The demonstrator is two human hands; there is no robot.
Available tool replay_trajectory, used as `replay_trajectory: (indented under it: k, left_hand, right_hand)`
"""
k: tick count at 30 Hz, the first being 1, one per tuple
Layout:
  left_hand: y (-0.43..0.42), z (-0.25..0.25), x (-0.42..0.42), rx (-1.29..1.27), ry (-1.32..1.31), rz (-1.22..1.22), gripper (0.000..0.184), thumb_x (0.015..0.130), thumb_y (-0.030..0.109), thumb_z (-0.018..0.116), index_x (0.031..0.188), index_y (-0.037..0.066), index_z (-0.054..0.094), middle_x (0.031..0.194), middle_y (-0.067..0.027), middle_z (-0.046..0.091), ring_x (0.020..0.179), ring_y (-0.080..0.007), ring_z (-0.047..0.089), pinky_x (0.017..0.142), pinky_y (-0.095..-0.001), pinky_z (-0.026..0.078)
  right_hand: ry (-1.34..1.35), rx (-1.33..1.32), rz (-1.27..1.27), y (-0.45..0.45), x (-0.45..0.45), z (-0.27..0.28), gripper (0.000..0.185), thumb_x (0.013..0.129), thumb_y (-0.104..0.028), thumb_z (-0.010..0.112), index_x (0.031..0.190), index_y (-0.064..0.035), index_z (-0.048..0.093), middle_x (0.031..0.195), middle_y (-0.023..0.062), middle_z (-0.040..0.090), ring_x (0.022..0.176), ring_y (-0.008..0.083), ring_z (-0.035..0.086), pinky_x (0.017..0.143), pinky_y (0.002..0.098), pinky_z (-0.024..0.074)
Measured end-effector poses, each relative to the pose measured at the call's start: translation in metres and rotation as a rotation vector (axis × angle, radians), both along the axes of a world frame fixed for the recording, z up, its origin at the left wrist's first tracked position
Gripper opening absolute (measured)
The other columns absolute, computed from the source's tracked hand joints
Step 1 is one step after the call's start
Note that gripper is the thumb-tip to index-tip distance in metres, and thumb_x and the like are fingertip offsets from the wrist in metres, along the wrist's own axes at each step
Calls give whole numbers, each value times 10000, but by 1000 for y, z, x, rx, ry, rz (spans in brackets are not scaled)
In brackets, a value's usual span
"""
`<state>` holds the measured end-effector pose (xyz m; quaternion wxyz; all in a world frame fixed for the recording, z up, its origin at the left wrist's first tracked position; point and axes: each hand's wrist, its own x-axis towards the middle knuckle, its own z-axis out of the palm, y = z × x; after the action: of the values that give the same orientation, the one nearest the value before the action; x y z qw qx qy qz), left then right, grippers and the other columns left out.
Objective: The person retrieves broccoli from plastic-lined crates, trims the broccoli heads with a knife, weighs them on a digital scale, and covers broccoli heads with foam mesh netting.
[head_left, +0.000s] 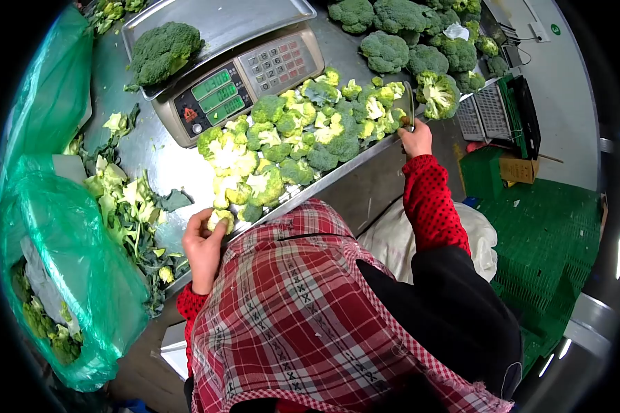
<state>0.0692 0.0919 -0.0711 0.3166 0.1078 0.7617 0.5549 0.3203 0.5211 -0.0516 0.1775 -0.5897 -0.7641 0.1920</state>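
Cut broccoli florets point(289, 141) lie in a broad heap along the front edge of the metal table point(169, 165). At the heap's near left end, my left hand point(204, 249) has thumb and fingers closed around a pale broccoli floret point(220, 220). My right hand point(417, 140) is at the heap's right end, by the table edge, its fingers curled. A thin curved metal piece point(411, 102) rises from those fingers; it looks like a blade, but its lower part is hidden in the hand. Just beyond sits a broccoli head point(437, 95) with its cut side showing.
Behind the heap stands a digital scale point(238, 82) with one broccoli head point(164, 54) on its pan. Whole broccoli heads point(399, 31) are piled at the back right. Trimmed leaves point(127, 206) and a green plastic bag point(69, 261) are on the left. Green crates point(541, 241) stand right.
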Motion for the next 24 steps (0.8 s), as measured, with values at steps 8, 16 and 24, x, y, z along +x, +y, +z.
replay_trajectory:
  k: [8, 16, 24]
  left_hand:
    - [5, 23, -10, 219, -460, 215, 238, 923, 145, 607, 1124, 18, 630, 993, -47, 663, 794, -99, 605, 627, -258, 520]
    - [7, 13, -7, 38, -348, 52, 284, 896, 91, 647, 1149, -37, 616, 842, 19, 571, 756, -42, 499, 637, -206, 408]
    - [8, 4, -7, 3, -262, -59, 266, 895, 95, 651, 1115, -45, 597, 834, 26, 547, 746, -47, 462, 653, -208, 376]
  right_hand:
    - [54, 128, 90, 36, 18, -40, 432, 711, -149, 708, 1134, -68, 677, 931, 175, 699, 885, 326, 677, 803, 394, 513]
    - [409, -369, -62, 64, 21, 4, 267, 798, -12, 647, 1065, 1, 653, 701, 64, 635, 395, 139, 500, 375, 296, 386]
    - [14, -61, 211, 91, 16, -47, 489, 712, -181, 767, 1135, 12, 613, 970, 216, 687, 890, 349, 667, 797, 392, 517]
